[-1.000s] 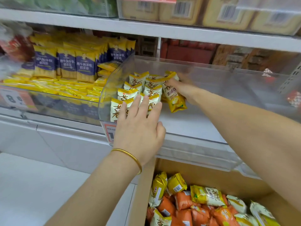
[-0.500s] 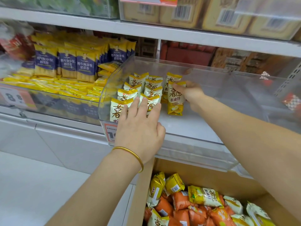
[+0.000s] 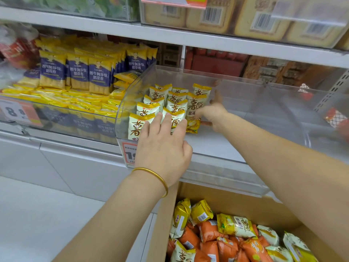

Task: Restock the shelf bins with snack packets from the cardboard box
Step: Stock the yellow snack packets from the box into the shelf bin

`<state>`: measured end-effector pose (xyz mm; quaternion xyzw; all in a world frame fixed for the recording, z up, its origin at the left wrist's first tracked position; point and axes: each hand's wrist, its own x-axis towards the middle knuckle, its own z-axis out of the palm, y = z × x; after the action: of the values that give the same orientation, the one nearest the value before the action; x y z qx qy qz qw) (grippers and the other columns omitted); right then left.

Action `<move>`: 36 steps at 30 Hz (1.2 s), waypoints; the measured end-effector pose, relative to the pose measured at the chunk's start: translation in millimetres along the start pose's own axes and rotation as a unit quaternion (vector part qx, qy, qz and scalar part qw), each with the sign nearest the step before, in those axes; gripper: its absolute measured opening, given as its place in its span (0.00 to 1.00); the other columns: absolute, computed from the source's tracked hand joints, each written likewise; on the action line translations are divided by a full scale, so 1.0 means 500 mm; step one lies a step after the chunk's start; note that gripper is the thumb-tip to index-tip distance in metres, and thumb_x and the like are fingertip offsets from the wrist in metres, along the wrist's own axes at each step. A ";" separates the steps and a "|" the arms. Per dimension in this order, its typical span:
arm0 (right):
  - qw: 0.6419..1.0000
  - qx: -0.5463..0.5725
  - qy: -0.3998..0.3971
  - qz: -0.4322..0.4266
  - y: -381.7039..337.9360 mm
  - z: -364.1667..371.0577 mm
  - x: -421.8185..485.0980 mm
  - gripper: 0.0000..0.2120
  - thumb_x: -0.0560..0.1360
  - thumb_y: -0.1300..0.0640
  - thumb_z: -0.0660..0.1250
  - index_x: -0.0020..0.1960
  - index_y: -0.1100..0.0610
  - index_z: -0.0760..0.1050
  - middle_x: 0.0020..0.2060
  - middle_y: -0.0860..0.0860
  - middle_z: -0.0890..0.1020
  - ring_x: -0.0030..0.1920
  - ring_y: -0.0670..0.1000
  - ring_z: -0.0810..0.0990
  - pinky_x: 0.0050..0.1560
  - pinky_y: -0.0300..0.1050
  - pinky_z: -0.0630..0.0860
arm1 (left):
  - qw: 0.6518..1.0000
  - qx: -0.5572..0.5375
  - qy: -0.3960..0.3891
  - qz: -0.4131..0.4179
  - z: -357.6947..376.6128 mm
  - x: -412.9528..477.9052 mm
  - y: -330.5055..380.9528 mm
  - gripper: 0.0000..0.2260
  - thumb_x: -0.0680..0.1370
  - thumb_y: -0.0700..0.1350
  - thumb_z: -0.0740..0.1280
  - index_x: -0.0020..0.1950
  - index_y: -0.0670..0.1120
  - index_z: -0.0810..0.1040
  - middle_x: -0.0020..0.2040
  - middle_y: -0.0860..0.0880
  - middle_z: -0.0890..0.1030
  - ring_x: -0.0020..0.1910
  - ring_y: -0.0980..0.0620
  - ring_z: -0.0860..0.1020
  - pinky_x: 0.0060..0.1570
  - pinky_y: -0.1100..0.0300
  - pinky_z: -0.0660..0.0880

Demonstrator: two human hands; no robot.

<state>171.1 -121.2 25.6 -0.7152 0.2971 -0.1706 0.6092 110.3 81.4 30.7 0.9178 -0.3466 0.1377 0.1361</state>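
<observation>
Standing far left: blue-and-yellow packets (image 3: 98, 74) in neighbouring bin (image 3: 56, 120). Clear shelf bin (image 3: 226, 167) holds upright snack packets (image 3: 176, 106) at left end. Left hand (image 3: 162, 146), fingers straight, presses front packets (image 3: 138, 127). Right hand (image 3: 212, 113) inside bin, touching rightmost packet (image 3: 196, 108); grip blurred, cannot tell. Cardboard box (image 3: 245, 201) below right, more packets (image 3: 234, 227) inside.

Upright yellow-white packets (image 3: 176, 107) in clear bin (image 3: 226, 154), more loose in cardboard box (image 3: 166, 214)
</observation>
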 end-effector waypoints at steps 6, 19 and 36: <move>0.950 -0.293 -0.042 -0.098 -0.019 0.003 0.003 0.54 0.62 0.61 0.80 0.77 0.49 0.50 0.74 0.52 0.52 0.70 0.56 0.63 0.47 0.54 0.79 | 1.000 0.006 -0.012 -0.003 -0.005 -0.001 0.001 0.37 0.68 0.55 0.33 0.76 0.54 0.58 0.77 0.46 0.58 0.76 0.45 0.51 0.73 0.48 0.49; 0.910 -0.355 -0.013 -0.215 0.000 -0.002 0.012 0.39 0.64 0.59 0.79 0.70 0.58 0.63 0.66 0.59 0.62 0.60 0.61 0.73 0.60 0.47 0.74 | 1.000 0.009 -0.022 -0.006 -0.005 -0.002 0.000 0.38 0.68 0.55 0.33 0.76 0.54 0.57 0.77 0.46 0.58 0.76 0.45 0.51 0.73 0.49 0.49; 0.883 -0.331 0.009 -0.334 -0.077 -0.136 -0.324 0.13 0.74 0.57 0.69 0.58 0.49 0.74 0.54 0.46 0.75 0.41 0.49 0.78 0.51 0.53 0.76 | 0.987 -0.033 0.122 0.094 -0.034 -0.016 0.005 0.21 0.77 0.48 0.55 0.65 0.40 0.74 0.64 0.38 0.74 0.63 0.36 0.71 0.66 0.45 0.65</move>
<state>14.3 -68.2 95.7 -0.9304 0.0852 -0.2624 0.2413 100.4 90.1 43.9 0.8524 -0.4164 0.2495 0.1945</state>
